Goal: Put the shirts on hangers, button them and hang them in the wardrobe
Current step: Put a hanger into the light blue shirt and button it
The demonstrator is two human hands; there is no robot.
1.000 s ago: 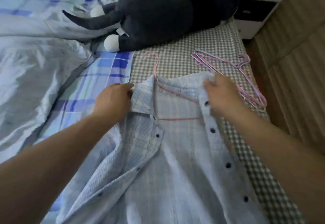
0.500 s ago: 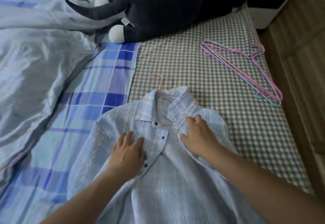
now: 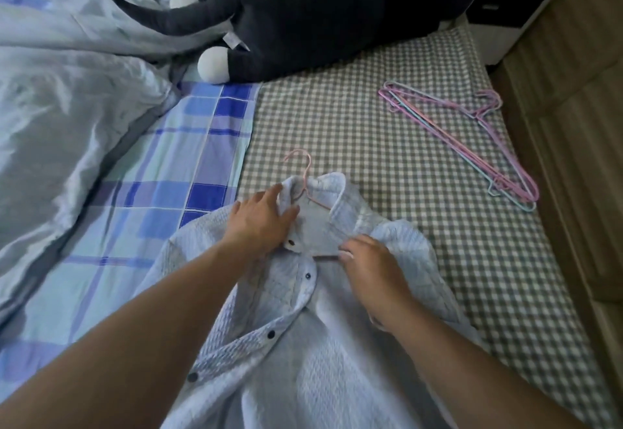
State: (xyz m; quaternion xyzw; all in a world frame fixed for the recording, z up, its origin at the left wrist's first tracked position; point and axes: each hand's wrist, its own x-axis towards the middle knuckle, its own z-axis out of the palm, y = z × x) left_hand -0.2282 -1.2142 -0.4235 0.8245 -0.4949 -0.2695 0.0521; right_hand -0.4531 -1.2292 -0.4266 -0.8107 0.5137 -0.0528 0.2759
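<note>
Bed surface: grey duvet [image 3: 67, 132] at 9 o'clock, blue plaid sheet [image 3: 188, 145], gingham sheet [image 3: 337, 125], dark plush [image 3: 320, 14] at 12. Shirt [image 3: 303, 344] lies at 6, quilted, soft and light, likely floppy; best held at the placket edges by the collar. Left hand [image 3: 259, 223] pinches the collar, fingers closed on fabric. Pink wire hanger [image 3: 303, 175] sits inside the shirt. Right hand [image 3: 374, 270] grips the right placket. Spare hangers [image 3: 472, 138] at 2.

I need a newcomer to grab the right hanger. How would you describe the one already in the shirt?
On the bed's checked sheet, find the pale blue shirt under both hands. A thin pink wire hanger pokes its hook out of the collar. Unlike the spare hangers piled near the bed's right edge, it lies alone, mostly hidden inside the shirt.
</note>
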